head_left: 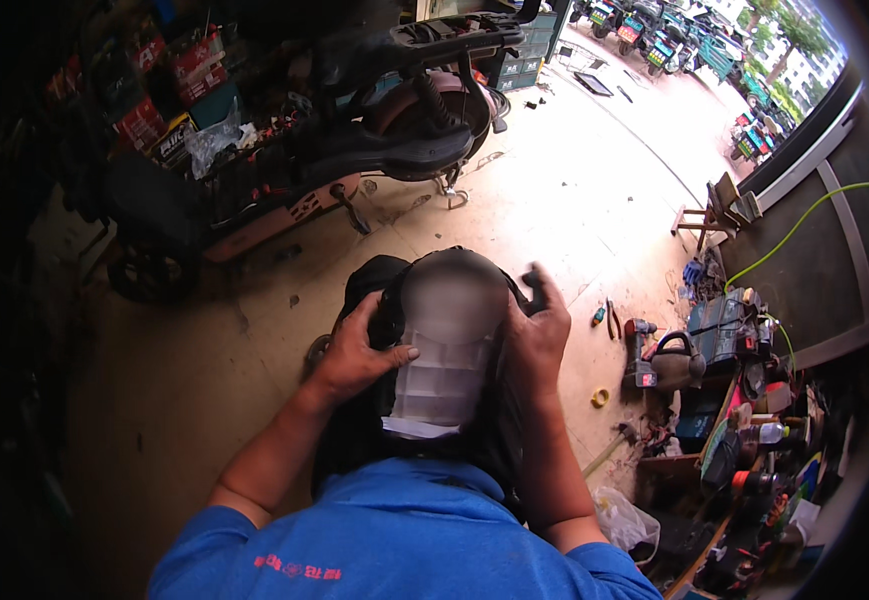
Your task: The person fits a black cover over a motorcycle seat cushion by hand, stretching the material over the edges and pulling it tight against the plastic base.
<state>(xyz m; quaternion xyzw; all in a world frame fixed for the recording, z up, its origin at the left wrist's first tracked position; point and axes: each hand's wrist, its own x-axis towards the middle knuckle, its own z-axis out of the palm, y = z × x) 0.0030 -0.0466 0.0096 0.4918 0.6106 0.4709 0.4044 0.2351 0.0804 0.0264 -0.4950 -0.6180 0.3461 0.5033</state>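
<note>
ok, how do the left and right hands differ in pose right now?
Thumb: the left hand has its thumb extended rightward to the pale, sectioned panel; the right hand shows no thumb over it.
Fingers: the right hand has a finger raised away from the panel; the left hand's fingers angle inward.
Shared: both are bare and flank the panel, one on each side.

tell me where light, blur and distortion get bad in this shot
Head view: the floor toward the upper right is washed out by daylight, while the far left sinks into shade; head view: a soft round blur sits at the upper end of the pale segmented thing between left hand and right hand; head view: the door looks slanted near the rim.
</note>
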